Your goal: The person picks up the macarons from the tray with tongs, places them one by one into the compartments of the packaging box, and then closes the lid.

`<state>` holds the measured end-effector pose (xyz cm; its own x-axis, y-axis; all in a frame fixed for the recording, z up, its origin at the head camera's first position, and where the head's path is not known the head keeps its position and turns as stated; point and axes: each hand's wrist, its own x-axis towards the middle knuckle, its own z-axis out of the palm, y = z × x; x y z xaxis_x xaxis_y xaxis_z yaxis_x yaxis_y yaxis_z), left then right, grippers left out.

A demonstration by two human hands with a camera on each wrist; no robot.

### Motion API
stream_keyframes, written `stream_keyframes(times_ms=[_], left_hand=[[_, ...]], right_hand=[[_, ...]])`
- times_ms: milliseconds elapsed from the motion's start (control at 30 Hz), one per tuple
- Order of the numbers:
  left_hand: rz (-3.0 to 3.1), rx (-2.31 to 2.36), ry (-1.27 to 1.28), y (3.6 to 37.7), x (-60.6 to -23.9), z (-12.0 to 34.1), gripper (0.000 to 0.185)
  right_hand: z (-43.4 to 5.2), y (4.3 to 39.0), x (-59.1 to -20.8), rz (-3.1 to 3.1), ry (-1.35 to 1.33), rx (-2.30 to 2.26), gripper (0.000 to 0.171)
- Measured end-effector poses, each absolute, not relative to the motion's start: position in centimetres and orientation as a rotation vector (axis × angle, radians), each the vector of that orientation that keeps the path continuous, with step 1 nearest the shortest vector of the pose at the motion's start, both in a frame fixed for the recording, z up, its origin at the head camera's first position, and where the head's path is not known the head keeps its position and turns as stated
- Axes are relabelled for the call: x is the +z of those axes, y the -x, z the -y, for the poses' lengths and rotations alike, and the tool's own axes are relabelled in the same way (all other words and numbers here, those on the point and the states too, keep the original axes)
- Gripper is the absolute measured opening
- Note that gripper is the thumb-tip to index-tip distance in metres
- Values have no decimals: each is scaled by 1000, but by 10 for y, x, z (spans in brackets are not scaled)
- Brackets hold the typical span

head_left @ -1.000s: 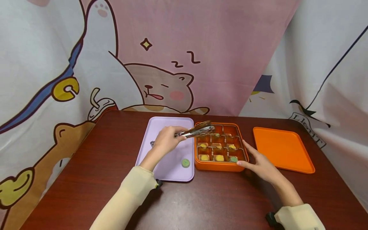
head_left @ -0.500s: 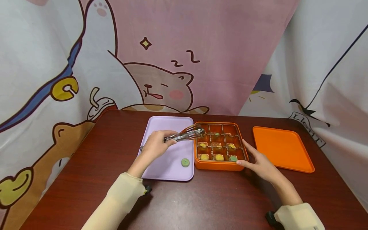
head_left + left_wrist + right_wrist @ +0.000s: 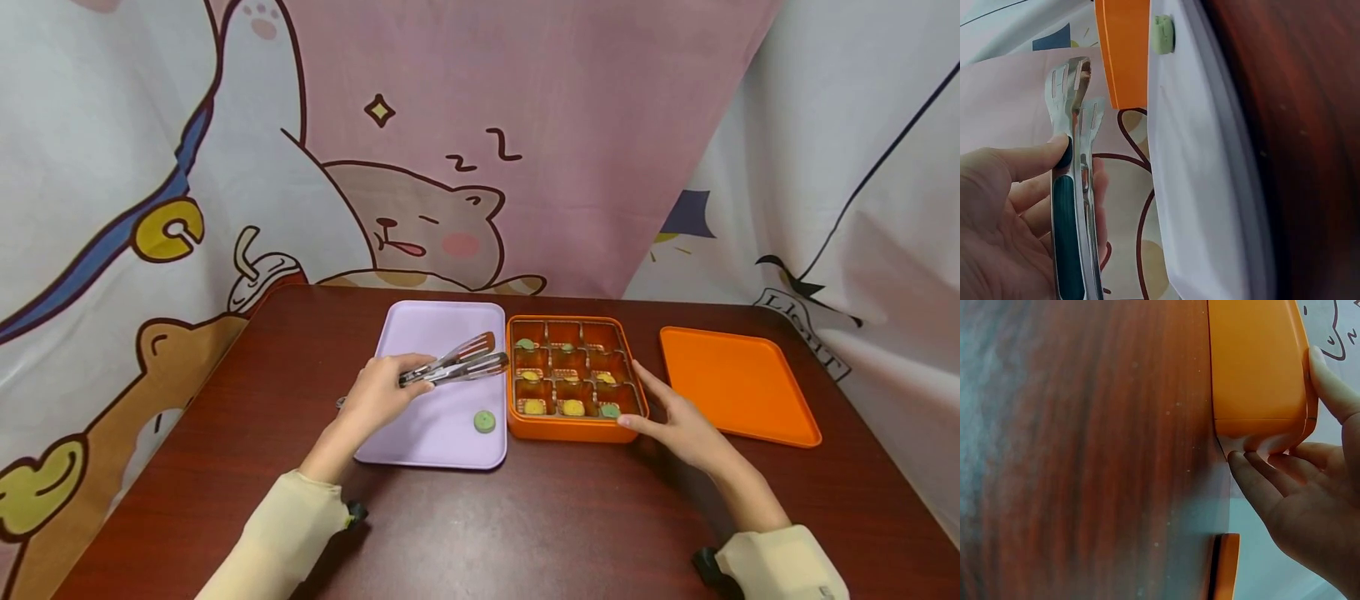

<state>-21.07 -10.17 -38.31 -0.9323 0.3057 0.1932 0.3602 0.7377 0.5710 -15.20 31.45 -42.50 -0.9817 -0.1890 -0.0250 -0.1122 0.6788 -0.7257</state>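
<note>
My left hand [image 3: 382, 387] grips metal tongs [image 3: 457, 365] with green handle pads [image 3: 1067, 247]; their tips hover over the lilac tray [image 3: 438, 325], squeezed nearly together with nothing between them. A green round cake [image 3: 484, 422] lies on the tray's near right corner, also visible as the green cake [image 3: 1162, 34] in the left wrist view. The orange divided box [image 3: 570, 427] holds several small yellow and green cakes. My right hand [image 3: 678, 425] rests with straight fingers against the box's right near corner [image 3: 1260, 425], thumb along its side.
An orange lid [image 3: 735, 385] lies flat to the right of the box. The dark wooden table [image 3: 525, 525] extends toward me. Cartoon-printed cloth [image 3: 420, 150] hangs behind and at both sides.
My left hand has drawn the tongs leftward, from above the box's far-left cells to above the lilac tray. A green cake now shows in the far-left cell. The right hand stayed put.
</note>
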Motion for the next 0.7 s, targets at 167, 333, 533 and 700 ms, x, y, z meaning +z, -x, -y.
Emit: stream_keyframes(times_ms=[167, 333, 533, 700], left_hand=[[2858, -957, 539, 207, -388, 110, 35], [2887, -944, 528, 204, -392, 117, 36], [2950, -954, 525, 203, -397, 123, 36], [2978, -965, 571, 200, -400, 126, 35]], right_hand=[[-314, 153, -425, -2788, 256, -1195, 89], [-314, 153, -425, -2786, 246, -1189, 88], [-315, 152, -425, -2789, 247, -1172, 89], [-315, 153, -426, -2795, 261, -1168, 88]])
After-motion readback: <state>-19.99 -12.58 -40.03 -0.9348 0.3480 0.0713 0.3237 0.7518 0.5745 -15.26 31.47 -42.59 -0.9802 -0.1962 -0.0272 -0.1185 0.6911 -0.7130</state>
